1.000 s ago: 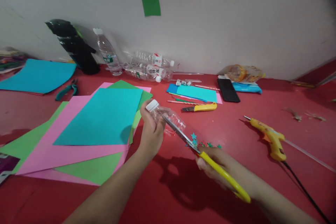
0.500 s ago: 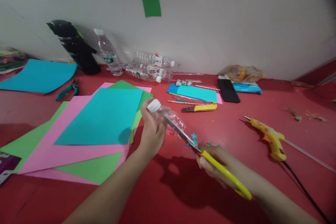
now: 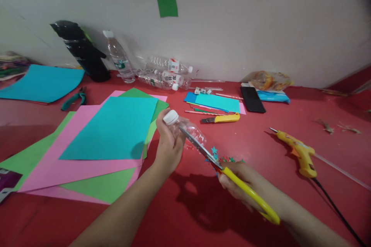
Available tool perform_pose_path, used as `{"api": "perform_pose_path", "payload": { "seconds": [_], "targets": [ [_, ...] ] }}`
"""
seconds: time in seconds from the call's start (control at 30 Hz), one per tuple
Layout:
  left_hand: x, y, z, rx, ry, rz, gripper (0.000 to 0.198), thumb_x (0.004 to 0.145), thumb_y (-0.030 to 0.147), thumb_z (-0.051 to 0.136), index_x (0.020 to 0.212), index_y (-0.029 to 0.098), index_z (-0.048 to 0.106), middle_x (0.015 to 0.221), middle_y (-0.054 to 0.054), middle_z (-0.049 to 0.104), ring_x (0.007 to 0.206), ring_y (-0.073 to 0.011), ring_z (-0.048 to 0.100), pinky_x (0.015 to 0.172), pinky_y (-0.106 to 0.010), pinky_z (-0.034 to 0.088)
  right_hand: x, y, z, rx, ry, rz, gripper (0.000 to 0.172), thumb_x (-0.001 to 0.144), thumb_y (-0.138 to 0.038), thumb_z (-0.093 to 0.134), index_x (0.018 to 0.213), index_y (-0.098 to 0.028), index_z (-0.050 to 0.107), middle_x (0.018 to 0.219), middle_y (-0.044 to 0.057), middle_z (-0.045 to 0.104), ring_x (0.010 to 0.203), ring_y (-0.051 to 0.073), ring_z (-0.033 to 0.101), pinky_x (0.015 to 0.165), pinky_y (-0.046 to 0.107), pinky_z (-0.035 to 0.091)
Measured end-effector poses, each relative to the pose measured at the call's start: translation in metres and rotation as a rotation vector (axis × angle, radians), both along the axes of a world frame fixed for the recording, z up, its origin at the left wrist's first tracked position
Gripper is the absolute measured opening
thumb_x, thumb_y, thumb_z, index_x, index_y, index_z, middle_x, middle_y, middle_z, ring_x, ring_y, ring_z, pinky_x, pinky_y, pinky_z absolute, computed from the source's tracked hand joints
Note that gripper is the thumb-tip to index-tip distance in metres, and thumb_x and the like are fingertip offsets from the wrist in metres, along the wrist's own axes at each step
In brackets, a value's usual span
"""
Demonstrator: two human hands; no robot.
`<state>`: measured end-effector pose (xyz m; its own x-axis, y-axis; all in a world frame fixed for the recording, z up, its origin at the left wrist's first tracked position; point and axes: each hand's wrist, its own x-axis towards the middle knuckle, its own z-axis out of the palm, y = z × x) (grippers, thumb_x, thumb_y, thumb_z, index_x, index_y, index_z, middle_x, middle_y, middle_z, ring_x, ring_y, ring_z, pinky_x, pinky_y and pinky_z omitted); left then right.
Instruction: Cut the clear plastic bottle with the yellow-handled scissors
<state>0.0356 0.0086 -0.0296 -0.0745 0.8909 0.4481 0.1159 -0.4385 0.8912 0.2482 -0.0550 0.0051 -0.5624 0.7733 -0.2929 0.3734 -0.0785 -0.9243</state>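
My left hand (image 3: 169, 146) is closed around the neck end of a clear plastic bottle (image 3: 193, 131), which has a white cap and is tilted with the cap toward the upper left. In my right hand (image 3: 237, 185) is a pair of scissors (image 3: 249, 193) with yellow handles. Their blades point up and left, and lie against the bottle close to my left fingers; whether they bite into the plastic I cannot tell. Small coloured paper stars (image 3: 213, 150) lie on the red table just behind the scissors.
Coloured paper sheets (image 3: 116, 131) spread on the left, with pliers (image 3: 74, 99) behind. A box cutter (image 3: 222, 119), a phone (image 3: 252, 99) and paper strips (image 3: 218, 102) lie beyond the bottle. At right is a yellow glue gun (image 3: 295, 150) with a cord. Several bottles (image 3: 165, 77) line the wall.
Almost nothing differs. The bottle and both hands have shifted very slightly, and the scissors keep nearly the same angle against the bottle.
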Motion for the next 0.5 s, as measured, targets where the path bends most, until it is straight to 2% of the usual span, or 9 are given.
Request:
{"api": "perform_pose_path", "payload": {
  "seconds": [0.17,0.33,0.5],
  "targets": [
    [-0.0010,0.0016,-0.0021,0.023,0.030,0.004,0.048,0.093,0.025,0.051,0.133,0.026,0.024,0.110,-0.009,0.057,0.095,-0.0178,0.061,0.089,-0.043,0.052,-0.0001,0.0005,0.0004,-0.039,-0.027,0.008,0.058,0.086,-0.076,0.046,0.067,-0.023,0.035,0.055,-0.009,0.035,0.041,0.005,0.030,0.036,0.018,0.024],
    [-0.0015,0.0014,-0.0031,0.013,0.014,-0.003,0.048,0.094,0.027,0.049,0.134,0.026,0.024,0.112,-0.010,0.058,0.097,-0.0183,0.062,0.091,-0.044,0.052,0.0005,-0.0001,-0.0001,-0.171,-0.037,-0.019,0.058,0.083,-0.079,0.046,0.070,-0.023,0.039,0.049,-0.011,0.034,0.034,0.003,0.028,0.031,0.016,0.024],
    [-0.0019,0.0009,-0.0019,0.020,-0.006,-0.004,0.047,0.094,0.027,0.050,0.134,0.027,0.026,0.114,-0.010,0.058,0.099,-0.0179,0.062,0.092,-0.041,0.051,0.0015,-0.0003,-0.0002,-0.165,-0.029,-0.018,0.056,0.084,-0.077,0.047,0.072,-0.023,0.039,0.050,-0.011,0.034,0.033,0.004,0.029,0.031,0.017,0.022]
  ]
}}
